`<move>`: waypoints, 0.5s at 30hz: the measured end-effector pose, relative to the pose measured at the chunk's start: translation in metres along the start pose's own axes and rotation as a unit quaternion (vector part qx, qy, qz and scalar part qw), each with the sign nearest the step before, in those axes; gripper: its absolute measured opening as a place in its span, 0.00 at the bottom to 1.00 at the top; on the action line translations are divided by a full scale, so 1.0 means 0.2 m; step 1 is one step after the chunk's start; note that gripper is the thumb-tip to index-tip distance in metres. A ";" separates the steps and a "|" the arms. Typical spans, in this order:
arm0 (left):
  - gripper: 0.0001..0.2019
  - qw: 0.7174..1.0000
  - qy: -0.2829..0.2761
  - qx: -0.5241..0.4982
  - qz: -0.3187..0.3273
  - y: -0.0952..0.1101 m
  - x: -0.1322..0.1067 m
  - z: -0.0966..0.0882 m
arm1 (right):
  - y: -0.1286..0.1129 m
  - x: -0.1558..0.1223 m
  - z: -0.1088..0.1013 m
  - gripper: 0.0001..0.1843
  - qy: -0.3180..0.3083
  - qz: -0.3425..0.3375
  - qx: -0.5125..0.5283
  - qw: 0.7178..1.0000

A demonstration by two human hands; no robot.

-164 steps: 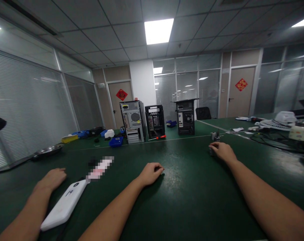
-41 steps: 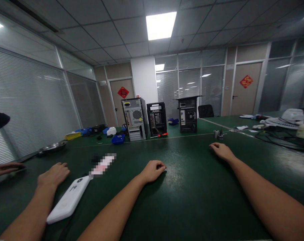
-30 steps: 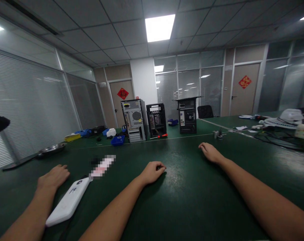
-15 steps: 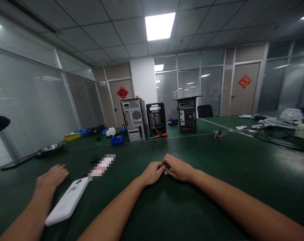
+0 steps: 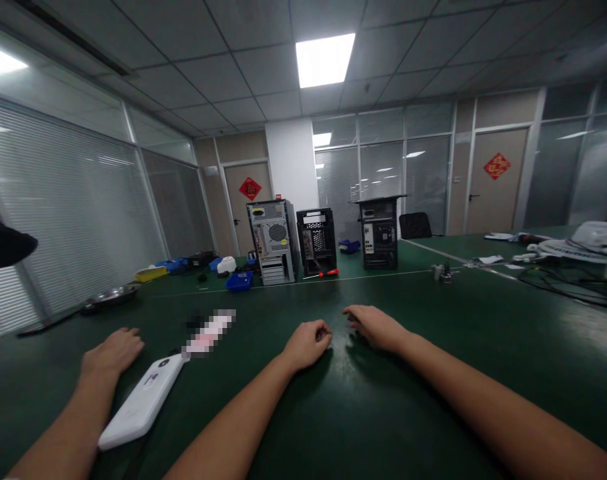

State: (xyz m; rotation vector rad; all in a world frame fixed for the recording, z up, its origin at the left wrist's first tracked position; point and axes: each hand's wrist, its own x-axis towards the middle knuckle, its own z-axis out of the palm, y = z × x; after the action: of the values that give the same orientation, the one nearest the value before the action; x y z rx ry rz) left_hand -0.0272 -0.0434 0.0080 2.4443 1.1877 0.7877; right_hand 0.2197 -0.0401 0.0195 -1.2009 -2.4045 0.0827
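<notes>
On the dark green table top (image 5: 408,413), my left hand (image 5: 306,345) rests with its fingers curled round toward the thumb; whether anything small is inside, I cannot make out. A short gap to the right of it, my right hand (image 5: 376,327) hovers low over the table. Its fingers reach forward, loosely bent, with the thumb below them and nothing visible in them. Neither hand touches the other. Farther off, beyond both hands, lies a screwdriver (image 5: 329,273) with a red handle, before a black computer case (image 5: 326,243).
Another person's hand (image 5: 114,352) lies at left beside a white slab-like device (image 5: 144,400). A silver computer tower (image 5: 273,237) and another black case (image 5: 379,233) stand farther back. A blue tray (image 5: 239,281), a metal bowl (image 5: 112,297) and cables (image 5: 558,283) also lie around.
My two hands were together, fingers touching around something small and pale; now they are apart. The right hand has moved right and lifted slightly. The view has shifted a little.
</notes>
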 end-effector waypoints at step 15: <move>0.14 1.000 -0.015 -0.026 0.004 0.02 0.00 0.02 | 0.03 -0.02 0.02 0.20 0.065 0.009 0.079 0.995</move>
State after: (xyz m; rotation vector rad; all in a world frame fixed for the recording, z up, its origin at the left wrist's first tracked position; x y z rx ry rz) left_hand -0.0225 -0.0451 0.0076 2.4119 1.1327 0.7716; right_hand 0.2248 -0.0389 0.0135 -1.1191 -2.2309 0.1920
